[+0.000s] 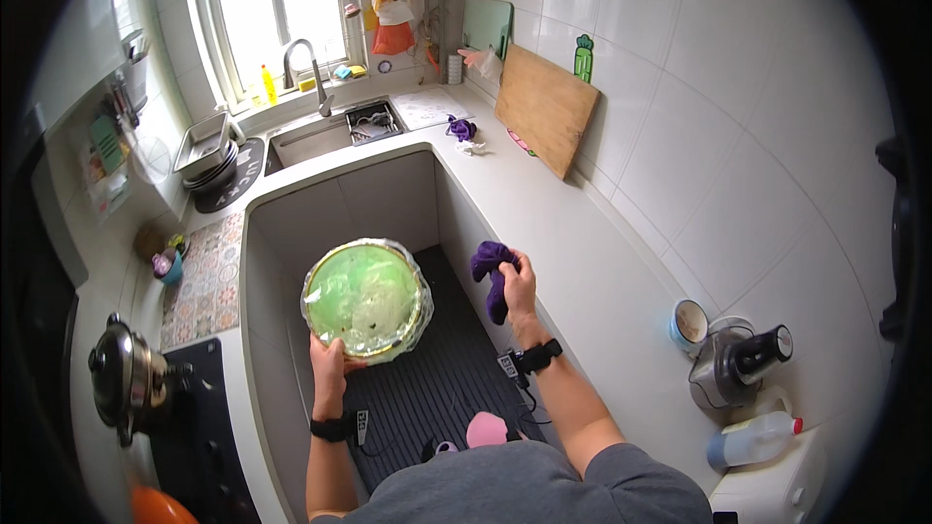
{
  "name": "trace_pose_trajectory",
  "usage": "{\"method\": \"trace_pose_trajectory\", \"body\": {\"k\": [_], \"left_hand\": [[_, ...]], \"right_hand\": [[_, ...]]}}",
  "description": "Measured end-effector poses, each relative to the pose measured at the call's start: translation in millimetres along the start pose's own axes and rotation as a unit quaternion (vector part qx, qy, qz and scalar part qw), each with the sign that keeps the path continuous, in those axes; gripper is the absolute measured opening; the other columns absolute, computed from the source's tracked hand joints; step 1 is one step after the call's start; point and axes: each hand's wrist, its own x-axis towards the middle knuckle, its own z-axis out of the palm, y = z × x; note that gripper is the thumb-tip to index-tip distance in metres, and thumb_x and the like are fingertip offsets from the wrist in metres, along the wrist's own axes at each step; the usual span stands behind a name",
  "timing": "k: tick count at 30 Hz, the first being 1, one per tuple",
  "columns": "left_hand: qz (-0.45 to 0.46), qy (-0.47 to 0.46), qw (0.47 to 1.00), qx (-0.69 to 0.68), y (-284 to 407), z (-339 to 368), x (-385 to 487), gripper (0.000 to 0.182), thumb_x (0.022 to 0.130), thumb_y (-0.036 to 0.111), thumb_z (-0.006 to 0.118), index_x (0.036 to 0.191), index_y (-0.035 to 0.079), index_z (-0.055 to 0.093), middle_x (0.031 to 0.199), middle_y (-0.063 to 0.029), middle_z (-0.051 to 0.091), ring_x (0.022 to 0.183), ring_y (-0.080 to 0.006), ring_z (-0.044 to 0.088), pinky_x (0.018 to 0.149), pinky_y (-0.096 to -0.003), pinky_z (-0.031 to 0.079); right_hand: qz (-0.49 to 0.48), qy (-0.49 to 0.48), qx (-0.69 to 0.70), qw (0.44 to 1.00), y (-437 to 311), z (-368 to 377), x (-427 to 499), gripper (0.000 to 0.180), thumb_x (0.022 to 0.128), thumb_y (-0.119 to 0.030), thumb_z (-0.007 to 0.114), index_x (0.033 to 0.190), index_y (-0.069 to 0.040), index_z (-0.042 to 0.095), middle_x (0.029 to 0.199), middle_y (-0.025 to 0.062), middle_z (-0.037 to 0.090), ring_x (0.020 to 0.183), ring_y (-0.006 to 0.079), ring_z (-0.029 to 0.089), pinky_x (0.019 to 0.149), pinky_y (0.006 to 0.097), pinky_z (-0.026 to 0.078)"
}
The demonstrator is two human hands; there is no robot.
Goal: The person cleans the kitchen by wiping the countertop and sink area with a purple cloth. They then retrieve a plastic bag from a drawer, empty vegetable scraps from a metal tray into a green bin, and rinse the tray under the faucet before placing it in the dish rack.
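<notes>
My left hand (332, 366) grips the lower edge of a round green plate or shallow bowl (364, 298), which has a gold-coloured rim and clear plastic film around it. The piece is held up over the floor between the counters. To the right of it, my right hand (518, 284) holds a bunched dark purple cloth (495, 276), apart from the green piece. Part of the cloth hangs below the fingers. Another purple cloth (461, 128) and a crumpled white tissue (471, 148) lie on the far part of the right counter.
A sink (309, 145) with a grey faucet (313, 76) is under the window. Stacked pans (209, 160) stand left of it. A wooden cutting board (547, 110) leans on the right wall. A lidded pot (124, 378) sits on the hob; a small blender (728, 367) stands at right.
</notes>
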Motion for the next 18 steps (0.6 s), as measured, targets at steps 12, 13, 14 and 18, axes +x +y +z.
{"method": "trace_pose_trajectory", "body": {"k": [12, 13, 14, 18], "left_hand": [[0.025, -0.078, 0.997, -0.011, 48.4, 100.9, 323.3, 0.048, 0.078, -0.003, 0.037, 0.125, -0.002, 0.031, 0.103, -0.0189, 0.056, 0.068, -0.0268, 0.066, 0.045, -0.0290, 0.059], [0.010, -0.082, 0.997, -0.005, 52.0, 109.7, 347.5, 0.048, 0.078, -0.003, 0.037, 0.125, -0.002, 0.031, 0.103, -0.0190, 0.056, 0.068, -0.0268, 0.066, 0.045, -0.0288, 0.058], [0.013, -0.083, 0.996, -0.013, 54.6, 119.9, 371.2, 0.048, 0.078, -0.003, 0.037, 0.126, -0.001, 0.031, 0.103, -0.0191, 0.056, 0.068, -0.0267, 0.066, 0.045, -0.0286, 0.058], [-0.008, -0.095, 0.995, -0.022, 57.7, 156.3, 450.6, 0.048, 0.079, -0.002, 0.037, 0.127, 0.000, 0.030, 0.103, -0.0191, 0.056, 0.068, -0.0263, 0.066, 0.045, -0.0278, 0.058]], "right_hand": [[-0.097, 0.176, -0.380, 0.903, 69.1, 60.5, 291.7, 0.032, 0.078, -0.018, 0.057, 0.109, -0.010, 0.057, 0.105, 0.0168, 0.054, 0.100, 0.0342, 0.053, 0.085, 0.0425, 0.046], [-0.081, 0.199, -0.418, 0.883, 74.6, 55.9, 313.6, 0.031, 0.079, -0.019, 0.056, 0.108, -0.011, 0.057, 0.105, 0.0165, 0.054, 0.100, 0.0344, 0.053, 0.085, 0.0433, 0.046], [-0.063, 0.210, -0.439, 0.871, 79.5, 50.2, 330.3, 0.030, 0.079, -0.019, 0.055, 0.108, -0.011, 0.056, 0.105, 0.0164, 0.053, 0.100, 0.0350, 0.053, 0.085, 0.0437, 0.046], [0.145, 0.125, -0.596, 0.780, 92.2, 41.1, 365.0, 0.046, 0.083, -0.026, 0.060, 0.125, -0.017, 0.045, 0.125, 0.0151, 0.043, 0.116, 0.0361, 0.042, 0.090, 0.0517, 0.041]]}}
